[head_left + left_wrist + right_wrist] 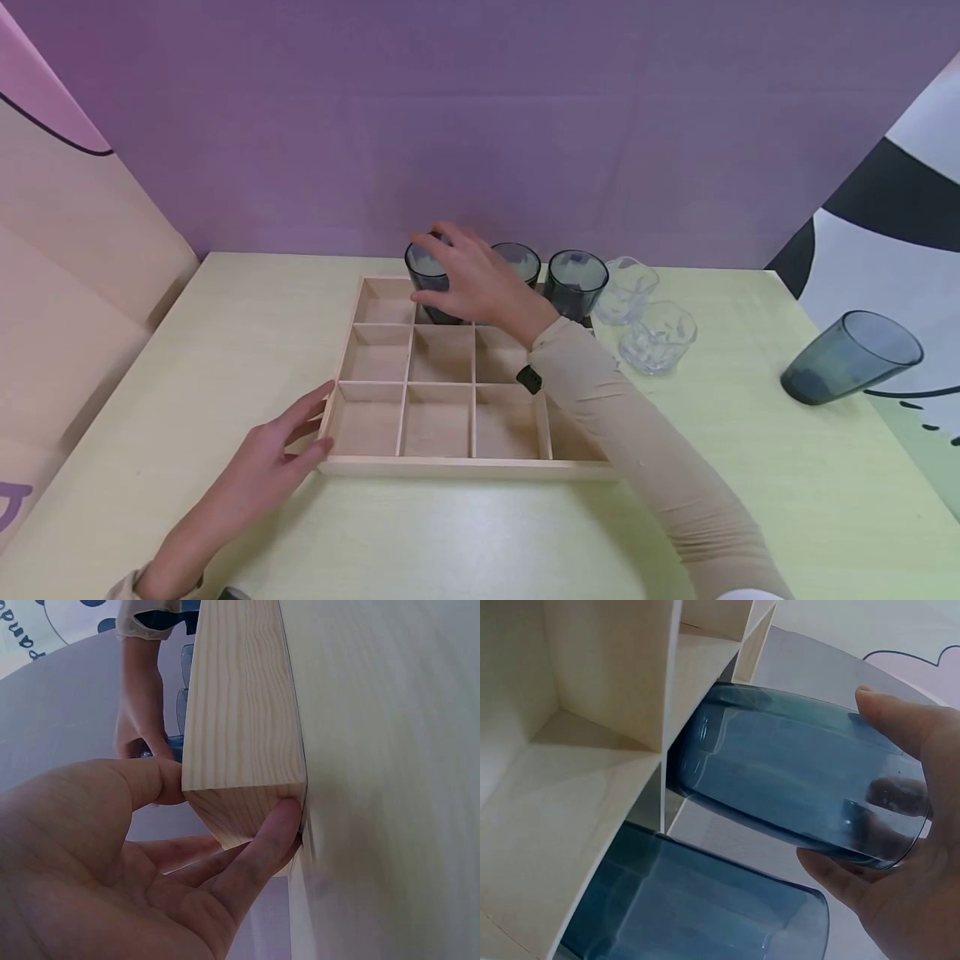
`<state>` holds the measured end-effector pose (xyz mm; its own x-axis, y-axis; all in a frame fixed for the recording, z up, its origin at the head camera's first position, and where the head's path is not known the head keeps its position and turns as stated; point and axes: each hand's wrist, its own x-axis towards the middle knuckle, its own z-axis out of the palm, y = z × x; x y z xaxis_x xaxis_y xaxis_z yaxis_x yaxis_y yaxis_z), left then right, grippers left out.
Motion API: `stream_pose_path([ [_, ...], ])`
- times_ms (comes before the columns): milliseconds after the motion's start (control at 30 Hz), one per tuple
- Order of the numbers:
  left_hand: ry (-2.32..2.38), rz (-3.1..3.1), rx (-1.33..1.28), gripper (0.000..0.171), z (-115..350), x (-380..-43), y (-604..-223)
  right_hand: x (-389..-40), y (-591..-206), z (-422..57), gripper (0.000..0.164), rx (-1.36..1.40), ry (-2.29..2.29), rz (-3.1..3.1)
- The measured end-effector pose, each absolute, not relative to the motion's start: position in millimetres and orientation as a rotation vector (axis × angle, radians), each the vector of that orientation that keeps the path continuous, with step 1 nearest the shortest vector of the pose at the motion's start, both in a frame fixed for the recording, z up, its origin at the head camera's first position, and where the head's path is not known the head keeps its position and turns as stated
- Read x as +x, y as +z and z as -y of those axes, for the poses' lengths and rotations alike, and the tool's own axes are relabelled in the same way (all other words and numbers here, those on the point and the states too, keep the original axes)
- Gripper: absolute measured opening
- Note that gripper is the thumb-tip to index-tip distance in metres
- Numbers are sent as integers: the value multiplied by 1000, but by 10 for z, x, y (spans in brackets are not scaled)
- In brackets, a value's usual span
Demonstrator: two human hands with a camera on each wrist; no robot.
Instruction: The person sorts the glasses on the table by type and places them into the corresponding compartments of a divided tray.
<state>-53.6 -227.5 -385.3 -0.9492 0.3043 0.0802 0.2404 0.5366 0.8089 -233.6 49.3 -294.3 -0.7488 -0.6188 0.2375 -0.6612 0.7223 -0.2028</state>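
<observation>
Pale wood box (pixel 465 468), visible grain, square cells. Tumbler (pixel 780 765): smooth smoky-blue glass, tall, see-through, round rim. Right hand (pixel 480 279) reaches over box from the right, arm slanting, palm down; thumb and fingers spread around the rim, gripping it. Tumbler sits directly under that hand, base at back row, second cell from left. Left hand (pixel 273 462) half-spread, fingers against box's left wall, just touching.
</observation>
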Motion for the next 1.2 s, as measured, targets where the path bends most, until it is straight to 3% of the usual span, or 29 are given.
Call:
stream_pose_path([
  [833, 1408, -2686, 486, 60, 2262, -547, -3861, -2396, -3067, -555, 76, 1015, 352, 2865],
  [1200, 1432, -2671, 509, 60, 2246, -583, -3867, -2389, -2959, -668, 59, 1014, 411, 2799],
])
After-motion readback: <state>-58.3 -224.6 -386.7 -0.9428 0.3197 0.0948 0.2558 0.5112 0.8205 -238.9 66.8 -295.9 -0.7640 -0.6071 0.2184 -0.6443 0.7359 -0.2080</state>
